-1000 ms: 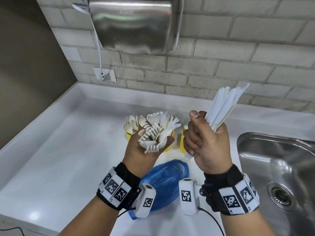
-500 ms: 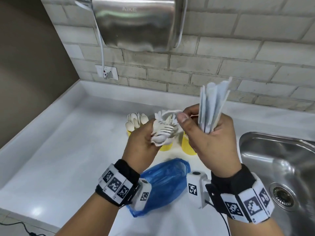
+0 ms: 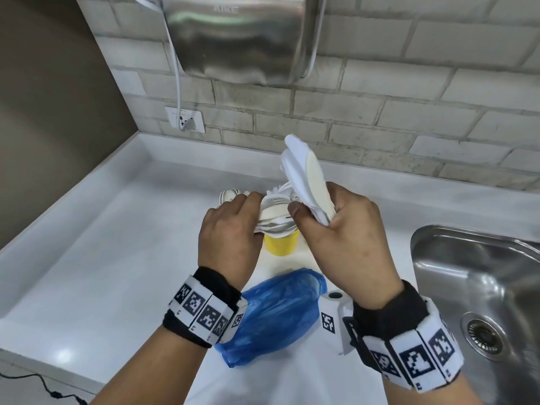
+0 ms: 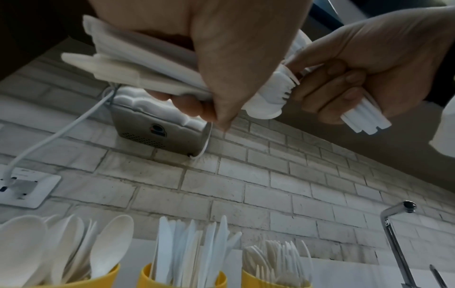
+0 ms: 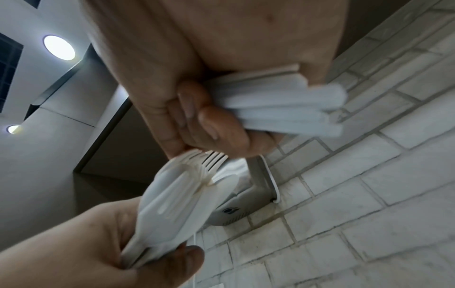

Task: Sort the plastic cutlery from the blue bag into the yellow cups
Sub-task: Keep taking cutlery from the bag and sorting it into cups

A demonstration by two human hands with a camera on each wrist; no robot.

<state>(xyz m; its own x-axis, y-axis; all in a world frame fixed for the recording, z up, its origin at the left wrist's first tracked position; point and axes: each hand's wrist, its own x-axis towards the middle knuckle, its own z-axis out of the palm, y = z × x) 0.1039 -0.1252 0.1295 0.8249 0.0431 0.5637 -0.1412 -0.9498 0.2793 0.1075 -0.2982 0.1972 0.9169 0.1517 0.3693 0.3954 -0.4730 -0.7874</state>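
Note:
My left hand (image 3: 248, 209) grips a bundle of white plastic forks (image 3: 274, 219) palm down, above the yellow cups. My right hand (image 3: 318, 211) holds a fan of white knives (image 3: 304, 176), serrated blades up, and its thumb touches the fork bundle. In the right wrist view the right hand's fingertips (image 5: 209, 132) meet the fork tines (image 5: 211, 155). One yellow cup (image 3: 282, 244) shows between the hands. From the left wrist, three yellow cups stand below: spoons (image 4: 103, 276), knives (image 4: 147, 276), forks (image 4: 248, 278). The blue bag (image 3: 274, 311) lies crumpled on the counter near my wrists.
A steel sink (image 3: 479, 287) lies to the right, with its tap (image 4: 393, 233) by the brick wall. A steel hand dryer (image 3: 242, 36) hangs above, its cord running to a wall socket (image 3: 187, 121). The white counter (image 3: 117, 244) stretches left to a raised edge.
My hands have come together over the cups. The left hand turned palm down with the forks, and the right hand's thumb and fingers now reach the fork bundle.

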